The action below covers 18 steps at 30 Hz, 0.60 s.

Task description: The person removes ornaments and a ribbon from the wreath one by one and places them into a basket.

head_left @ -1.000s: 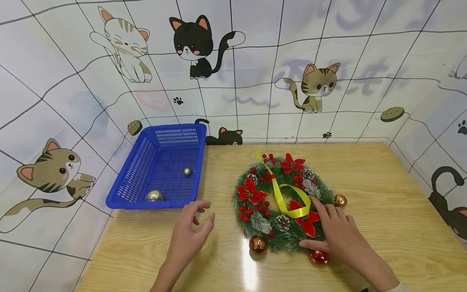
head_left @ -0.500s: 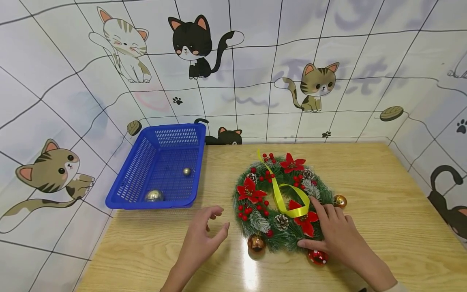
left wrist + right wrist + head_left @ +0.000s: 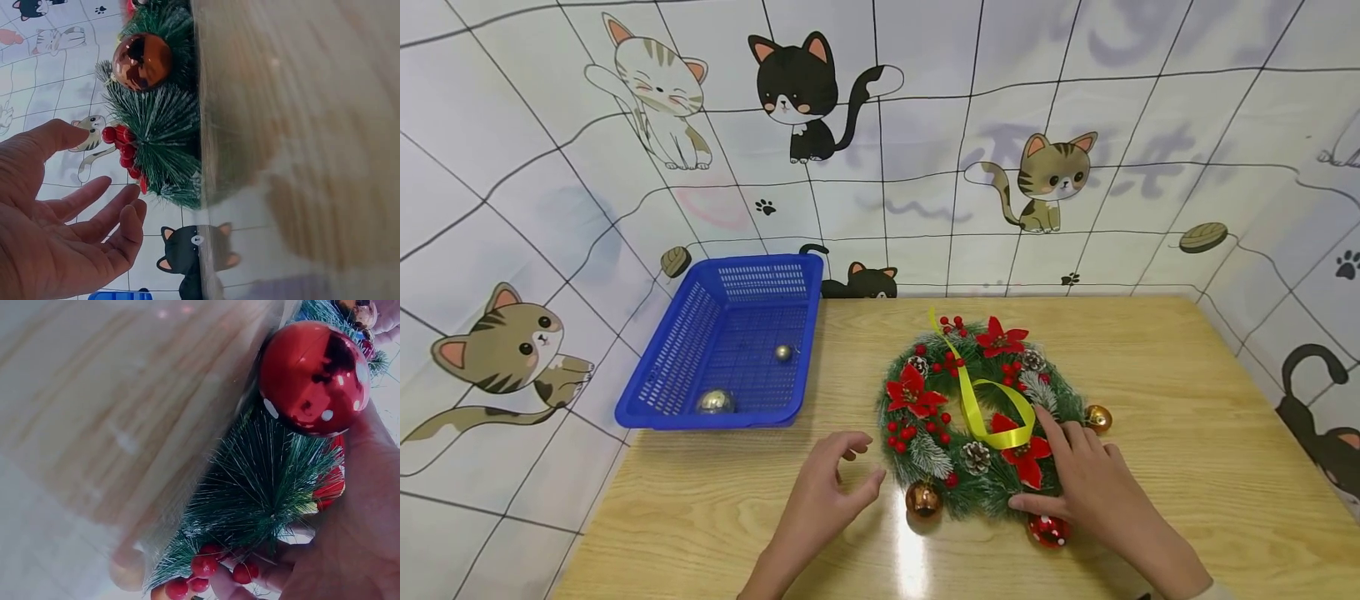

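A green Christmas wreath lies on the table, dressed with red poinsettias, berries and pine cones. Across its top runs a loose yellow ribbon. My right hand rests on the wreath's right side, thumb and index finger spread apart. Below that thumb sits a red ball with white dots, large in the right wrist view. My left hand hovers just left of the wreath, holding nothing, thumb and fingers apart. In the left wrist view its fingertips point at red berries, below a copper ball.
A blue plastic basket stands at the back left of the wooden table. Inside are a larger silvery ball and a small gold ball. Another gold ball hangs at the wreath's right edge. A cat-print wall covering surrounds the table.
My left hand has moved right, from beside the basket to close by the wreath's left edge. My right hand has stayed on the wreath.
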Tool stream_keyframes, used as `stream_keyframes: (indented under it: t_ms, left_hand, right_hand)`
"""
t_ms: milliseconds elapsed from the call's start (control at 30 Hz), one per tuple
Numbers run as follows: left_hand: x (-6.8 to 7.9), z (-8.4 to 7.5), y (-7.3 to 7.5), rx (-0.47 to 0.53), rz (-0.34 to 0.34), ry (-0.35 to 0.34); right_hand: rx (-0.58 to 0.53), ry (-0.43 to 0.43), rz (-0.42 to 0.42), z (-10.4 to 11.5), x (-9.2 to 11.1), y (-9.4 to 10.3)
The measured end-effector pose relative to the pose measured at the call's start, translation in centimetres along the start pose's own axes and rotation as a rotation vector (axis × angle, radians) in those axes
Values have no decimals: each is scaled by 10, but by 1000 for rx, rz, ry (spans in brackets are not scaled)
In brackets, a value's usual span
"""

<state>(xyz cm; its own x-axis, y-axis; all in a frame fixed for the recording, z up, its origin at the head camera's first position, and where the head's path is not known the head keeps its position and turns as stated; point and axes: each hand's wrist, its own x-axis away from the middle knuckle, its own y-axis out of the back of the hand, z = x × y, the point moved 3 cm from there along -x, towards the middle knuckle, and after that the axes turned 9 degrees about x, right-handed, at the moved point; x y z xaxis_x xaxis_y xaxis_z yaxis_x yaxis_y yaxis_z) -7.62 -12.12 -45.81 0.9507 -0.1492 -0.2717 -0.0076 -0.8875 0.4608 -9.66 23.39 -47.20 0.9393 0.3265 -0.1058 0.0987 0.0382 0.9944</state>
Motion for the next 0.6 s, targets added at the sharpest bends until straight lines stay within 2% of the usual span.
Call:
stream_keyframes:
  t_ms: [367,600]
  left_hand:
    - [0,3,-9,84,96,88]
    - [0,0,-16,94,172,79]
  right_hand:
    - [-33,7,10,-2,1,0]
    - [-26,8,-7,-2,1,-1]
